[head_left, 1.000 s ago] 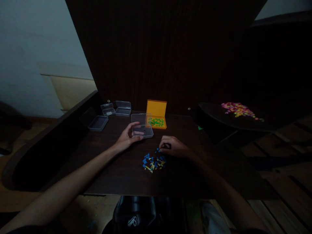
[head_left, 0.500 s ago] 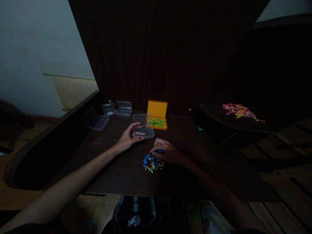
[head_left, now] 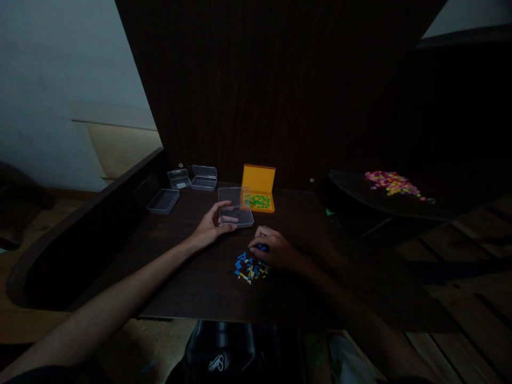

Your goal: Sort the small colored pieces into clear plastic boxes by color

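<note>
Remotely, I look down on a dark table [head_left: 188, 282]. With the pile [head_left: 248, 270] as clock centre, the yellow box [head_left: 258, 178] stands open at twelve, the clear box [head_left: 245, 217], lid up, at eleven. My left hand [head_left: 208, 222], half closed, grips that box's left end; a light, level hold seems best. At one o'clock my right hand [head_left: 276, 249] curls, fingertips nearly meeting; blue bits [head_left: 262, 247] show inside, but whether held, I can't tell. Small pinches from the pile's edge should scatter least.
</note>
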A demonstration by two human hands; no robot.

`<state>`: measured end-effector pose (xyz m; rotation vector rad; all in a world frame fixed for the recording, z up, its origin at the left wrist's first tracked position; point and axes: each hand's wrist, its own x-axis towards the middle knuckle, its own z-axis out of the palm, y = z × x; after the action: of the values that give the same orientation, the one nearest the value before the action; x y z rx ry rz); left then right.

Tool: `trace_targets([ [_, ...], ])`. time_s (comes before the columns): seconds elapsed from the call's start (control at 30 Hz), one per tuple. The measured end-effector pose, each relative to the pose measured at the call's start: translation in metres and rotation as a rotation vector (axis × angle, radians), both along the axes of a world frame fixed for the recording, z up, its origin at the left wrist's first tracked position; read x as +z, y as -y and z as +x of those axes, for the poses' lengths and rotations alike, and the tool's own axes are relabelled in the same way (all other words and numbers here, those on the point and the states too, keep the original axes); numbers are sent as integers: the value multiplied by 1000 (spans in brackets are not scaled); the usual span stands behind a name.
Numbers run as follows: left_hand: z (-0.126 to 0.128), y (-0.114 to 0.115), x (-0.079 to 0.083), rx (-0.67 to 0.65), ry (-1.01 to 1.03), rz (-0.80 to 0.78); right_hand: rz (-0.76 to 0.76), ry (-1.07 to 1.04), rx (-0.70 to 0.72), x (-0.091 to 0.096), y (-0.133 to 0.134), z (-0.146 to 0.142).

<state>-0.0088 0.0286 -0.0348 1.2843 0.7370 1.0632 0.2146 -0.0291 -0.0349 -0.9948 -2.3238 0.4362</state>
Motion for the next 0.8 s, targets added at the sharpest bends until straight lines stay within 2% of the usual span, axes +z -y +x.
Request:
trace_targets([
  [0.37, 0, -2, -3, -4, -2, 18, -94, 7, -117, 2, -4, -5],
  [0.63, 2, -1, -1, 6, -1, -6, -162, -19, -105, 4, -6, -6],
  [0.8, 2, -1, 0, 4, 6, -6, -118, -35, -80, 6, -4, -6],
])
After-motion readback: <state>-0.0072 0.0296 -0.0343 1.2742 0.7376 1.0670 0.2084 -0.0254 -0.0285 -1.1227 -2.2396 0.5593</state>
